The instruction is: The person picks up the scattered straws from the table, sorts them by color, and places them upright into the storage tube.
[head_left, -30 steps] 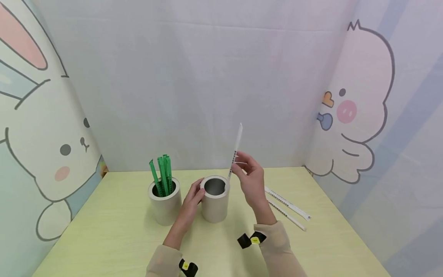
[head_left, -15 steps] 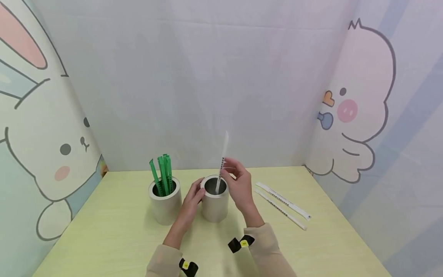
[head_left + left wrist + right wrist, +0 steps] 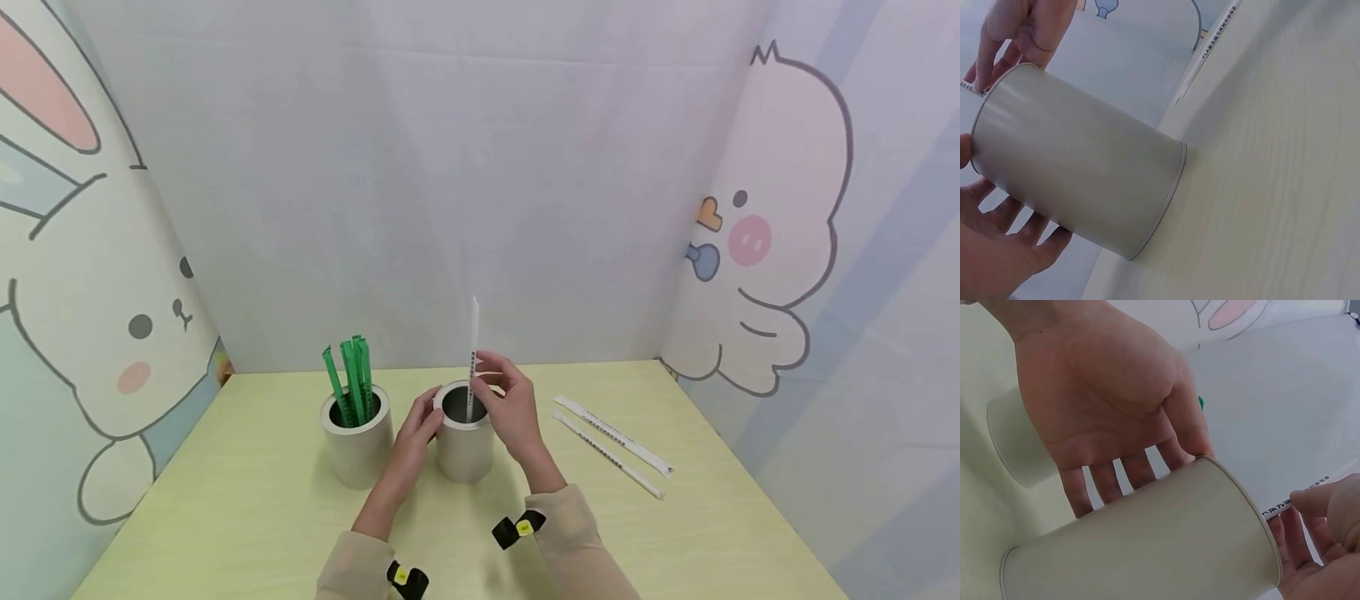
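Note:
In the head view my right hand (image 3: 510,404) pinches a paper-wrapped white drinking straw (image 3: 474,333) with dark print. The straw stands nearly upright, its lower end inside the mouth of a pale grey cylindrical cup (image 3: 465,454). My left hand (image 3: 408,442) holds that cup from the left side, thumb at the rim and fingers along the wall. The left wrist view shows the left fingers (image 3: 1029,231) against the cup wall (image 3: 1079,156). In the right wrist view the thumb and fingers of the right hand (image 3: 1329,537) grip the straw just beyond the rim.
To the left stands a second pale cup (image 3: 360,458) with several green-wrapped straws (image 3: 358,379) in it. Two white-wrapped straws (image 3: 615,435) lie slanted on the pale yellow-green table (image 3: 712,533) at right. A printed cloth backdrop (image 3: 450,183) surrounds the back and sides.
My right hand has moved left and slightly down, bringing the white straw from the cup's right rim into its mouth, more upright. My left hand and the cup have stayed put.

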A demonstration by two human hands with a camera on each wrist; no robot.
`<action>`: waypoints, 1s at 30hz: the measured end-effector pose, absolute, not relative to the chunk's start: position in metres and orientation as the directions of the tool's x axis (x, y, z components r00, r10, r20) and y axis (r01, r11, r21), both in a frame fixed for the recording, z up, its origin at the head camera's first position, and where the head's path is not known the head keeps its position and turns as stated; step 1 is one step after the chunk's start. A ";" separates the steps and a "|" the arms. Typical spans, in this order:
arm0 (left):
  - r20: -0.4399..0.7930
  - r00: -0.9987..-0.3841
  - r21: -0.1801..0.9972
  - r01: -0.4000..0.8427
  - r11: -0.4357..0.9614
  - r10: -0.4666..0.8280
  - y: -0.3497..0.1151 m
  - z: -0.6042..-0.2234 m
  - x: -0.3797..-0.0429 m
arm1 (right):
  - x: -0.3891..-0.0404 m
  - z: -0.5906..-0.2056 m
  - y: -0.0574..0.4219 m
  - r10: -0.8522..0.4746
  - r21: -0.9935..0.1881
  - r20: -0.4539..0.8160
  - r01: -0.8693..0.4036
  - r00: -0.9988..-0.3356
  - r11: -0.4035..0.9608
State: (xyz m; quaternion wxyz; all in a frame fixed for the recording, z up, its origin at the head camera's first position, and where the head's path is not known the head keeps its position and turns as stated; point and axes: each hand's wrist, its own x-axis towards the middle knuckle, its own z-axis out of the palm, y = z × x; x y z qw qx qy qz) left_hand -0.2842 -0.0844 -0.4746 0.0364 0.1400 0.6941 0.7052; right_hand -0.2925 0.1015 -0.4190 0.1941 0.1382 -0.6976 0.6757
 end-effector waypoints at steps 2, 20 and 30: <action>0.150 -0.958 0.989 0.145 -0.039 0.246 -0.084 -0.474 -0.284 | -0.293 -0.419 0.102 0.059 -0.887 0.461 -0.458 -0.886 0.052; 0.163 -0.958 0.987 0.161 -0.027 0.234 -0.082 -0.474 -0.285 | -0.289 -0.404 0.178 -0.070 -0.788 0.463 -0.447 -0.883 0.424; 0.160 -0.959 0.987 0.158 -0.027 0.235 -0.083 -0.476 -0.285 | -0.277 -0.426 0.254 -0.185 -0.559 0.357 -0.368 -0.916 0.743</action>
